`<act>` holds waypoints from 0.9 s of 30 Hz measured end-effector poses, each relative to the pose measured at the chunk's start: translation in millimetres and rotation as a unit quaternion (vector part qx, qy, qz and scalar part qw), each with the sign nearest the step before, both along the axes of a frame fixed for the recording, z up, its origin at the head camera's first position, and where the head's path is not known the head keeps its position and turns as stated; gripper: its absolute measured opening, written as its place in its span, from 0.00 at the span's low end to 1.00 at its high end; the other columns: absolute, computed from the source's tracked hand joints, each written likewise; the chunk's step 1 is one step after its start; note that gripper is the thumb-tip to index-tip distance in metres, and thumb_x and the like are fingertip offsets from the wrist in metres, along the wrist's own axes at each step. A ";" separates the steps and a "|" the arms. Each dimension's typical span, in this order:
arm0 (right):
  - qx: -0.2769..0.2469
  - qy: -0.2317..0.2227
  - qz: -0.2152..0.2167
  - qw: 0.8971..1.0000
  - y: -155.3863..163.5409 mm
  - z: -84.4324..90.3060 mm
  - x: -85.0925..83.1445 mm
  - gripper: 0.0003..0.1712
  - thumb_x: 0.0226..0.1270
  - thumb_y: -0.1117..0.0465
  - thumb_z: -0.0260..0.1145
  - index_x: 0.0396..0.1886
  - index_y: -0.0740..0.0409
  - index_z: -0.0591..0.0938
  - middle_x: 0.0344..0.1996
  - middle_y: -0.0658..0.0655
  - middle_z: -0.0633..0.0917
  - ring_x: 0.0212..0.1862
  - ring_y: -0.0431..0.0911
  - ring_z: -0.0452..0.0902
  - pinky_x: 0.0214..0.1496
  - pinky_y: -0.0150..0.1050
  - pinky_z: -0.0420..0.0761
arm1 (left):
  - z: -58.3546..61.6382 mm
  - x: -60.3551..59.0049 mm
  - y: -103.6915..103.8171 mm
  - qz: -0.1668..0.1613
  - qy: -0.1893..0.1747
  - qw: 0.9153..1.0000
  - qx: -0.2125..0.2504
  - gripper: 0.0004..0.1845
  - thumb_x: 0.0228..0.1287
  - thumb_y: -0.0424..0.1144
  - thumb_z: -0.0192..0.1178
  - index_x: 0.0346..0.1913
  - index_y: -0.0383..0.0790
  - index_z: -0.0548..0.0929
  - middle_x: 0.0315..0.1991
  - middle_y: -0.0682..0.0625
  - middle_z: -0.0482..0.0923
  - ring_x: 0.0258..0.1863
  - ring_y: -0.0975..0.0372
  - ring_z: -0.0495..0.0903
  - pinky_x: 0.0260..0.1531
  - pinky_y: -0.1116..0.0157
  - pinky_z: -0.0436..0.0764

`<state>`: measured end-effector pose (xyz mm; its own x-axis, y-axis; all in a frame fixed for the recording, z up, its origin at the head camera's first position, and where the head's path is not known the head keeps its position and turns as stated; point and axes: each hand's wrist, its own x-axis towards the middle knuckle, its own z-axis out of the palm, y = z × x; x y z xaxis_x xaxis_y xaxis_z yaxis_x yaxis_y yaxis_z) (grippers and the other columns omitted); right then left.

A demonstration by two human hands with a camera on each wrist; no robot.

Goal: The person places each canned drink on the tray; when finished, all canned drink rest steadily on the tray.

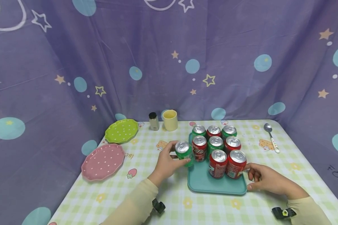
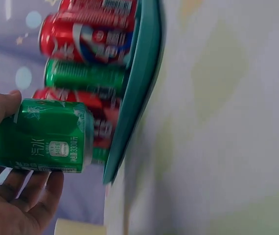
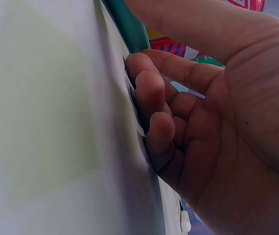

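Green can [image 1: 183, 152] gripped by left hand [image 1: 166, 163], beside can-filled teal tray [image 1: 214, 186]; right hand [image 1: 266, 179] curled at tray corner

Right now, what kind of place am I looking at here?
Probably a staged home-style tabletop: a checked tablecloth, a purple starry cloth backdrop, and a teal tray of soda cans beside dotted plates.

Teal tray [image 1: 202, 182], red and green cans [image 1: 216, 145], checked tablecloth [image 1: 146, 147].
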<state>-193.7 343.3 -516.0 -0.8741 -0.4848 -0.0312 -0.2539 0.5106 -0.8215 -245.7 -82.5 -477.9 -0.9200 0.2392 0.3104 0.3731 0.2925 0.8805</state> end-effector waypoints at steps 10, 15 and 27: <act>0.001 0.001 0.001 1.000 0.9 -1.0 0.0 0.36 0.58 0.56 0.83 0.62 0.61 0.77 0.37 0.57 0.78 0.32 0.41 0.74 0.31 0.36 0.76 | -6.7 13.3 26.6 -0.032 -0.014 0.999 -0.017 0.39 0.52 0.48 0.84 0.66 0.52 0.76 0.58 0.56 0.77 0.56 0.59 0.78 0.52 0.53 0.85; 0.007 0.000 -0.001 1.000 1.4 -0.1 -0.2 0.35 0.58 0.54 0.83 0.61 0.60 0.78 0.36 0.57 0.79 0.32 0.42 0.74 0.31 0.36 0.77 | -8.9 17.2 35.9 -0.029 -0.018 0.999 -0.028 0.39 0.53 0.46 0.84 0.66 0.50 0.76 0.58 0.56 0.76 0.56 0.59 0.78 0.49 0.62 0.86; -0.002 -0.004 0.003 1.000 0.5 1.4 0.0 0.35 0.58 0.56 0.83 0.61 0.61 0.77 0.36 0.58 0.78 0.31 0.42 0.74 0.30 0.36 0.76 | -11.3 21.3 49.6 -0.012 -0.029 0.999 -0.036 0.39 0.50 0.44 0.85 0.64 0.53 0.75 0.57 0.61 0.78 0.56 0.64 0.78 0.53 0.60 0.85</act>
